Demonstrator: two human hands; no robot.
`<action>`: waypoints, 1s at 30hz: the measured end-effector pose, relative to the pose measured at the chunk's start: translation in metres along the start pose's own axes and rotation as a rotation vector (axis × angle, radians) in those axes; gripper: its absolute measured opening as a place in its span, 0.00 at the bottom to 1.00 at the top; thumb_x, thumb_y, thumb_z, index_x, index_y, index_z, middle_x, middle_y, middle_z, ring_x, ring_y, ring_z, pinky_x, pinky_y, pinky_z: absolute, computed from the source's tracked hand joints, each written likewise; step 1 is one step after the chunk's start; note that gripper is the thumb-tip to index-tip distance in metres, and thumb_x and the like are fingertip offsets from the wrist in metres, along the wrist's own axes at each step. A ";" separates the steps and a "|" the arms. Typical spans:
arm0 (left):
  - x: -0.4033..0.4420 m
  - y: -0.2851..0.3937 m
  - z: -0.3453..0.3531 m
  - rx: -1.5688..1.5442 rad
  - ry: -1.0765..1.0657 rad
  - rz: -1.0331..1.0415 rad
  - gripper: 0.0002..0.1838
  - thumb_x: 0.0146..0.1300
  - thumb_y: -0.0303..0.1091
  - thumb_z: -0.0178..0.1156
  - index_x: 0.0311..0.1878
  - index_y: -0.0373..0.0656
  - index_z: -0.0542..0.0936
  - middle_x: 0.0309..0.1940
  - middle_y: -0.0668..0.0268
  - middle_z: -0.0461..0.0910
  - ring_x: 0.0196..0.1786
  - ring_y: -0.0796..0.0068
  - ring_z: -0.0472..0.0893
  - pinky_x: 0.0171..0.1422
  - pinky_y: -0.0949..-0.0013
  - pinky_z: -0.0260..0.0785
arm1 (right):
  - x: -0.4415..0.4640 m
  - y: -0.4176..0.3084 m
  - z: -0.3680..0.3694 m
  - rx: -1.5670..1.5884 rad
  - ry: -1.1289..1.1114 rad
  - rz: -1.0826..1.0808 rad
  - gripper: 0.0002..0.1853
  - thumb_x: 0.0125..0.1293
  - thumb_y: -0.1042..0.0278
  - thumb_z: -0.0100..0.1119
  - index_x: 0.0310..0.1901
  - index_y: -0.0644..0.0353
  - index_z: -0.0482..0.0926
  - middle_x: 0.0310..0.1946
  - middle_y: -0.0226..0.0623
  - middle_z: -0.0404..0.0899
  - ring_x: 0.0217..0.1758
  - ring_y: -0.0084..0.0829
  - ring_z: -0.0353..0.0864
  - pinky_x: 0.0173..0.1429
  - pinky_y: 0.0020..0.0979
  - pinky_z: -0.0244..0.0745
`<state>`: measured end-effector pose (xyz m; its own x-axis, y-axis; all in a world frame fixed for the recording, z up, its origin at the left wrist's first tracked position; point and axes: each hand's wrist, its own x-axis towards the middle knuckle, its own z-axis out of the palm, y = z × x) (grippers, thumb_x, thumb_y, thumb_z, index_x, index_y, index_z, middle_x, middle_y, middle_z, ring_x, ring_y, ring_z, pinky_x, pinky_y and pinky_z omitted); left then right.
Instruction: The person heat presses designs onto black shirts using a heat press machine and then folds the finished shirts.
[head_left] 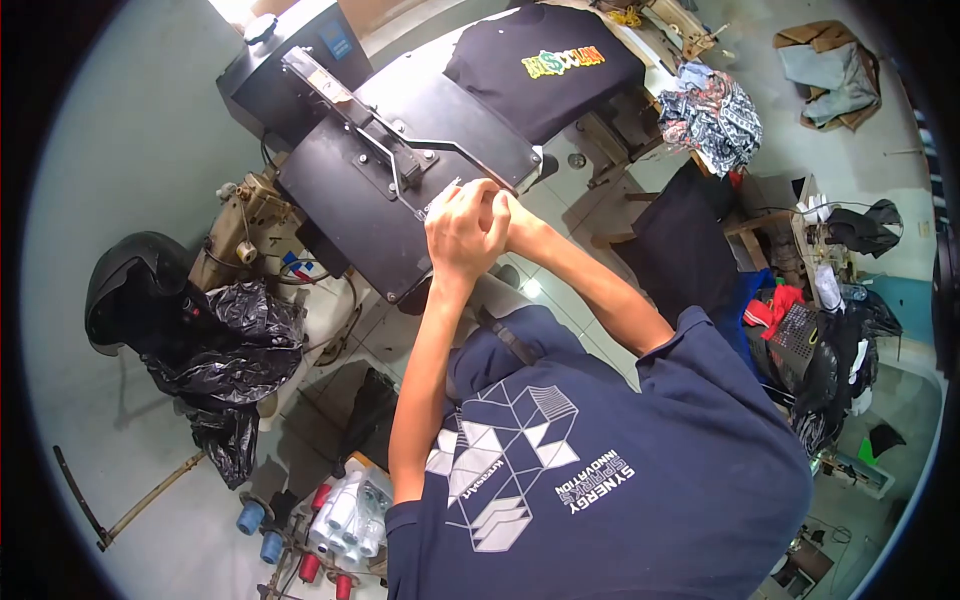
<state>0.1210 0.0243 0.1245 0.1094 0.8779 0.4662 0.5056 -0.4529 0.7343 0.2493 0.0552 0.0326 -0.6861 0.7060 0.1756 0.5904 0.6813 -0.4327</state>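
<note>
Both of my hands meet at the front of a heat press (340, 215), which has a wide black top plate and a metal lever frame. My left hand (462, 228) is closed over the handle end of the lever (460, 150), its thumb toward my right hand. My right hand (512, 218) is closed there too, pressed against the left and partly hidden behind it. The grip itself is mostly covered by my fingers. Behind the press lies a black T-shirt (500, 75) with a green, yellow and red print (565, 62).
A sewing machine (245, 225) stands left of the press, near a black helmet (140, 285) and a black plastic bag (250, 330). Thread cones (350, 515) stand at lower left. Patterned cloth (710, 115) hangs at right, above dark fabric (680, 245) on a chair.
</note>
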 end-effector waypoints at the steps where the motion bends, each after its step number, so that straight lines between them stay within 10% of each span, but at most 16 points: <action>1: -0.001 -0.001 0.001 -0.001 0.010 0.013 0.08 0.61 0.36 0.62 0.37 0.42 0.82 0.28 0.58 0.84 0.34 0.54 0.83 0.60 0.54 0.74 | 0.000 0.001 0.001 0.001 0.002 0.002 0.07 0.51 0.70 0.65 0.33 0.55 0.79 0.29 0.38 0.80 0.32 0.35 0.80 0.35 0.38 0.73; 9: -0.006 0.000 0.001 0.008 0.097 0.049 0.07 0.58 0.34 0.60 0.36 0.42 0.81 0.33 0.61 0.83 0.38 0.57 0.83 0.50 0.56 0.74 | -0.006 -0.021 -0.023 0.272 0.079 0.133 0.05 0.61 0.66 0.59 0.36 0.56 0.78 0.35 0.36 0.78 0.43 0.34 0.78 0.48 0.35 0.72; 18: -0.021 -0.014 -0.002 0.033 0.167 0.124 0.15 0.53 0.32 0.59 0.44 0.37 0.83 0.46 0.54 0.83 0.49 0.55 0.81 0.59 0.55 0.70 | 0.014 -0.029 -0.033 -0.092 -0.029 0.092 0.08 0.55 0.62 0.62 0.29 0.58 0.79 0.30 0.40 0.81 0.35 0.40 0.81 0.39 0.39 0.77; 23: -0.016 -0.010 -0.005 0.012 0.167 0.114 0.16 0.51 0.33 0.60 0.44 0.40 0.82 0.43 0.57 0.82 0.45 0.56 0.81 0.51 0.58 0.73 | 0.005 -0.025 -0.031 0.323 0.041 0.249 0.09 0.55 0.62 0.63 0.27 0.59 0.79 0.27 0.41 0.81 0.32 0.42 0.82 0.36 0.39 0.76; 30: 0.003 0.007 -0.020 -0.149 -0.059 -0.351 0.18 0.62 0.41 0.55 0.51 0.43 0.79 0.40 0.55 0.84 0.42 0.51 0.84 0.48 0.55 0.76 | 0.014 -0.040 -0.040 0.074 0.213 0.036 0.14 0.45 0.58 0.70 0.28 0.59 0.80 0.25 0.41 0.82 0.30 0.42 0.84 0.34 0.39 0.78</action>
<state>0.1080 0.0208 0.1407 0.0028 0.9891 0.1474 0.3917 -0.1367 0.9099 0.2333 0.0454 0.0878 -0.5551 0.7601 0.3378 0.5748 0.6441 -0.5047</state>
